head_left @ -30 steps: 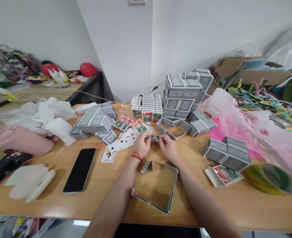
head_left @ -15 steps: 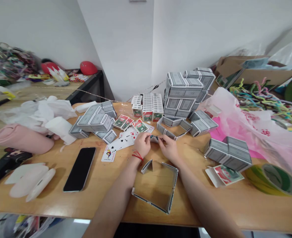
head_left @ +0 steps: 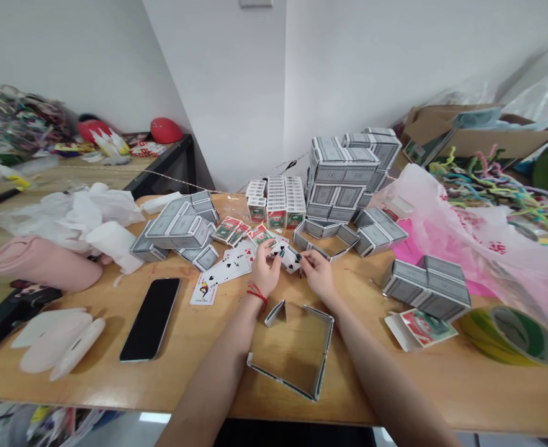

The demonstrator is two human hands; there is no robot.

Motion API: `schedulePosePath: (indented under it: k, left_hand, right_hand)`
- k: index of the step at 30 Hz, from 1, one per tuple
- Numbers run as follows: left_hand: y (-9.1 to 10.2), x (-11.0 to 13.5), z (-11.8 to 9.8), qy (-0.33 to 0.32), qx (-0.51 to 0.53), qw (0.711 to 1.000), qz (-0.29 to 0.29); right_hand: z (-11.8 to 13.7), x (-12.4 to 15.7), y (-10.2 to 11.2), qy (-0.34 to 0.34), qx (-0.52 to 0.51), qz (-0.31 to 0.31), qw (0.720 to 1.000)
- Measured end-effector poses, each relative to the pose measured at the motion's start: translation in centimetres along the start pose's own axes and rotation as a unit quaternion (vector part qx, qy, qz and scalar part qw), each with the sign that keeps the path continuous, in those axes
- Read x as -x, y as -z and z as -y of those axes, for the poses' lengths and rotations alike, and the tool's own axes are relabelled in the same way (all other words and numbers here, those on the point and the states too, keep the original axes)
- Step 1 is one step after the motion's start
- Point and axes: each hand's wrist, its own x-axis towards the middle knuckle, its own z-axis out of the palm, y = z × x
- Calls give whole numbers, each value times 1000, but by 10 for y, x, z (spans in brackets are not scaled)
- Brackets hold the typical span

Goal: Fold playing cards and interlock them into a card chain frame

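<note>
Table (head_left: 199,372): frame (head_left: 324,359) near, hands beyond. Left hand (head_left: 265,271) has opened from its pinch, thumb and finger apart at the card's left; right hand (head_left: 318,273) pinches its right edge. Card (head_left: 290,261), between them, turned from edge-on to face-up; probably mid-regrip.

Card (head_left: 291,262) partly hidden by the hands (head_left: 319,274), tiny suit perhaps spades.

Around the wrist of my left hand (head_left: 265,273) I wore a bracelet (head_left: 257,293) of thin red cord, its strands loosely wound. Dark green-blue polish coated the nails that showed there and on my right hand (head_left: 319,274). My forearms were bare; what looked like black clothing (head_left: 301,436) showed lowest.
</note>
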Motion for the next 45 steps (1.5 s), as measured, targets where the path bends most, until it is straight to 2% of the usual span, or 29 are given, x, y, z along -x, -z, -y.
schedulePosePath:
  k: [3,5,12,18,24,29,37,45]
  left_hand:
    - [-1,-1,0,30,61,998,-10]
    - [-2,-1,2,39,74,996,-13]
    - [-3,-2,3,48,58,997,-7]
    - [-1,0,3,38,36,998,30]
    - [-1,0,6,25,-3,999,41]
    - [-1,0,5,14,5,998,56]
    - [0,0,3,9,22,998,66]
    - [-1,1,3,4,-2,997,76]
  right_hand:
    - [2,-1,-2,-28,-95,30,995]
    - [3,-1,-2,-38,-117,46,991]
    - [0,-1,0,-46,-90,62,993]
    - [3,0,0,-53,-96,69,992]
    - [4,-3,0,-64,-109,51,991]
    - [2,-5,1,-50,-118,24,991]
    - [-7,-6,1,-52,-141,36,988]
    - [-3,-5,2,-54,-115,46,991]
